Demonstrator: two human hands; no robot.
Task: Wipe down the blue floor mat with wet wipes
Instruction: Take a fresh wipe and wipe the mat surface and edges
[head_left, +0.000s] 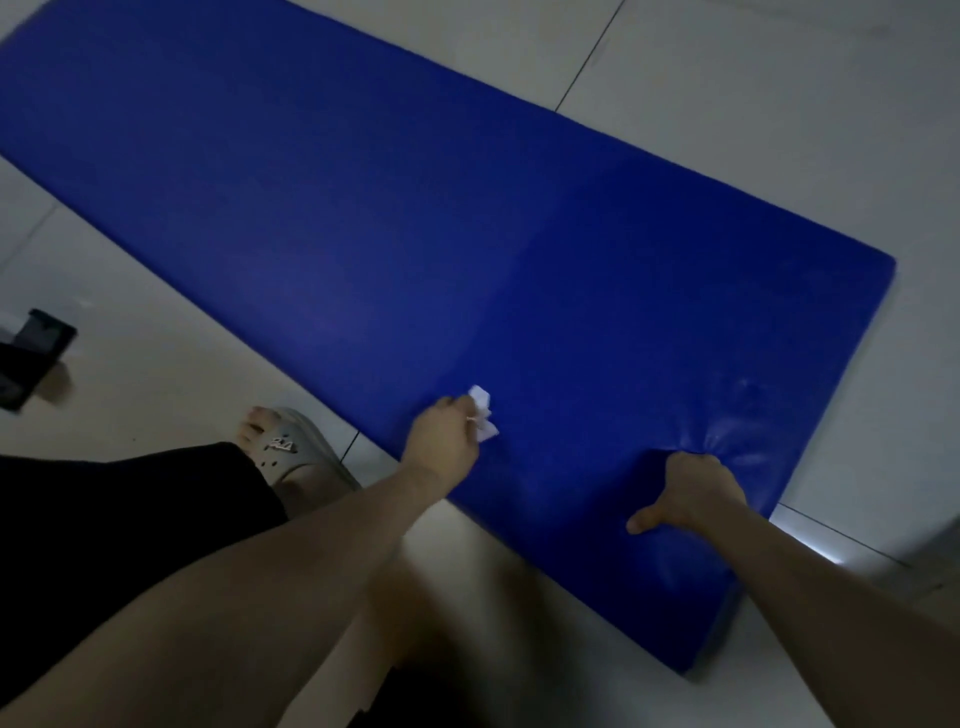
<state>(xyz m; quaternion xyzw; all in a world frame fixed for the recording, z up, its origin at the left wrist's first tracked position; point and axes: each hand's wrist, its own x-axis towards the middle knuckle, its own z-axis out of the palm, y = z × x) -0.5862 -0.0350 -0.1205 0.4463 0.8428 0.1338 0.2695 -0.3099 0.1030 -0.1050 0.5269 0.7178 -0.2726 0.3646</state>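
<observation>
Both forearms bare, stretched forward and down. Left hand (441, 439): back of hand up, fingers curled round crumpled white wet wipe (482, 415). Wipe pokes out past fingertips, pressed onto blue floor mat (363, 208). Right hand (693, 493): well apart to right, near mat edge, thumb splayed left and lying flat. Fingers curled under, dug into mat surface, which puckers round them. Left leg bent, foot (257, 423) planted just left of left forearm.

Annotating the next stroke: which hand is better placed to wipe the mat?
Left. The left hand holds the wet wipe against the blue mat near its close edge. The right hand has its fingers dug into the mat, bunching the cover, and holds no wipe.
</observation>
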